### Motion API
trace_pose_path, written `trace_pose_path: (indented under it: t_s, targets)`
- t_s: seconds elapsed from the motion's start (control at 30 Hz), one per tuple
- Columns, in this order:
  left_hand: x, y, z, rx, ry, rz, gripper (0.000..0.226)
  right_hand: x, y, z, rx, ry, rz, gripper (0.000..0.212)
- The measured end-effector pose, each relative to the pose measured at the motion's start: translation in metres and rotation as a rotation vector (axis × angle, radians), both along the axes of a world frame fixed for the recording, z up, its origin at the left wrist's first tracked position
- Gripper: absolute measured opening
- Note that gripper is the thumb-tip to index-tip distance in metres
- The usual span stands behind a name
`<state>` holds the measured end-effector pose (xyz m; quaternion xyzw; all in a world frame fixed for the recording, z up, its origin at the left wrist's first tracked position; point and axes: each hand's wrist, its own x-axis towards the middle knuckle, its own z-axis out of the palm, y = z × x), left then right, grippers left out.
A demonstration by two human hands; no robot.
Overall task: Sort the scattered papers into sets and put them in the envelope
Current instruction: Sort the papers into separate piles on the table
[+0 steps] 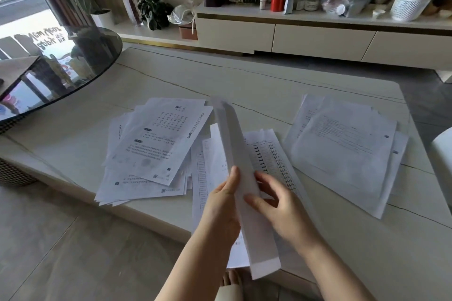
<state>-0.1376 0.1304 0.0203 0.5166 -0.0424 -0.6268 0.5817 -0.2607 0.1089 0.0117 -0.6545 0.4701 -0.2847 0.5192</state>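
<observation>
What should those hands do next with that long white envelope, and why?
Probably open the envelope's mouth: both the left hand and right hand grip it edge-on above the table, while three paper piles lie outside it.

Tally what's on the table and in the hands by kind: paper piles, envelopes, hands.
Paper piles: 3, namely left pile, middle pile, right pile
Envelopes: 1, the envelope held by both hands
Hands: 2, left hand, right hand
Total: 6
</observation>
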Motion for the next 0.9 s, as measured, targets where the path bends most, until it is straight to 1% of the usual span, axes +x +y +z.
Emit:
trace_pose_path:
  t_s: [0.07,0.13,0.2,0.23,0.33,0.37,0.4,0.43,0.47,0.5,0.53,0.6,0.67,0.73,0.77,0.9]
  targets:
    - [-0.004,-0.002,-0.001,0.023,0.049,-0.029,0.056,0.003,0.001,0.000,0.040,-0.034,-0.001,0.056]
    - [-0.004,-0.004,-0.004,0.055,0.097,-0.043,0.057,0.005,0.003,0.002,0.052,-0.002,-0.009,0.057]
    - [-0.001,-0.005,-0.006,0.061,0.072,-0.036,0.055,0.004,0.004,0.003,0.059,0.013,0.006,0.061]
    - [0.000,-0.005,-0.005,0.068,0.028,-0.021,0.052,0.003,0.004,0.003,0.045,0.019,0.020,0.054]
    - [0.000,-0.004,-0.003,0.070,-0.105,0.043,0.030,0.000,0.001,0.001,0.030,-0.034,0.001,0.017]
    - [0.000,-0.003,-0.004,0.066,-0.161,0.070,0.020,-0.002,0.000,0.000,0.014,-0.039,-0.034,0.009]
    - [0.001,-0.002,-0.003,0.059,-0.232,0.100,0.014,-0.003,-0.001,-0.001,-0.012,-0.030,-0.073,0.006]
    - [0.003,-0.001,-0.004,0.054,-0.324,0.130,0.029,-0.003,-0.001,-0.002,-0.038,-0.013,-0.097,0.012]
    - [0.007,0.000,-0.006,0.050,-0.414,0.144,0.050,-0.002,0.000,-0.002,-0.044,-0.002,-0.102,0.015]
    - [0.010,0.001,-0.007,0.039,-0.494,0.129,0.065,-0.001,0.000,-0.001,-0.029,-0.003,-0.094,0.016]
    - [0.012,0.002,-0.007,0.027,-0.569,0.100,0.068,-0.001,0.000,-0.002,-0.009,-0.004,-0.082,0.016]
    - [0.013,0.003,-0.003,0.039,-0.644,0.060,0.057,0.000,0.000,-0.004,0.018,-0.003,-0.059,0.016]
    - [0.012,0.003,-0.001,0.073,-0.620,0.051,0.037,0.000,-0.001,-0.004,0.057,-0.021,-0.066,0.017]
    - [0.009,0.004,0.000,0.053,-0.573,0.042,0.014,0.000,-0.002,-0.004,0.105,-0.049,-0.071,0.019]
    - [0.006,0.004,0.002,0.030,-0.557,0.038,0.010,-0.001,-0.002,-0.003,0.120,-0.052,-0.071,0.020]
    - [0.000,0.003,0.002,0.001,-0.610,0.064,0.018,-0.001,-0.001,-0.003,0.111,-0.029,-0.068,0.022]
